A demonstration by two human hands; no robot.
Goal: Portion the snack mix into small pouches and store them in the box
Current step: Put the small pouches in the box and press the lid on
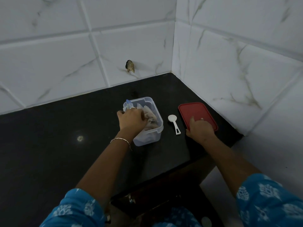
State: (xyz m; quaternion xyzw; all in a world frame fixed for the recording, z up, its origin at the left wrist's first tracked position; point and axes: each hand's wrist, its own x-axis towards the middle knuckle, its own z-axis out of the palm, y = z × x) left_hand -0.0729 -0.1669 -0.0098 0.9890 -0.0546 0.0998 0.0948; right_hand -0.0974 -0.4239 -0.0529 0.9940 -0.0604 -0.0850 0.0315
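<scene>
A clear plastic box [156, 112] stands on the black counter and holds several small filled pouches [151, 119]. My left hand [131, 119] reaches into the box from the left, with its fingers curled over the pouches; what it grips is hidden. A red lid [195, 112] lies flat to the right of the box. My right hand [200, 128] rests on the lid's near edge, thumb and fingers bent around that edge. A white measuring spoon [174, 122] lies between box and lid.
The black counter [65, 136] ends in a corner of white marble-look tiles [229, 71], close behind and right of the lid. A hole in the wall [130, 66] is above the box. The counter's front edge runs diagonally near my right forearm.
</scene>
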